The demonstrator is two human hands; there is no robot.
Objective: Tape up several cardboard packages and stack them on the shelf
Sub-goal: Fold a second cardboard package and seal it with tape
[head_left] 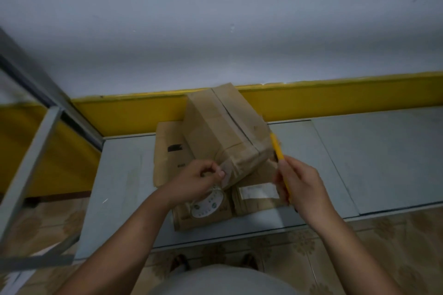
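One head view examined. We find the top package [223, 127] propped at a tilt on flat cartons [167, 146] on the grey surface [359, 163], its long axis running 11 to 5 o'clock. The left hand [194, 182] pinches the tape strip [226, 172] at the package's near end, and the tape roll [206, 203] sits just below at 6 o'clock. The right hand [299, 189] grips a yellow knife [276, 148] that points to 11 o'clock beside the package's right corner. We judge the cut pending: the strip lies at 9 o'clock from the blade, nearer the left hand.
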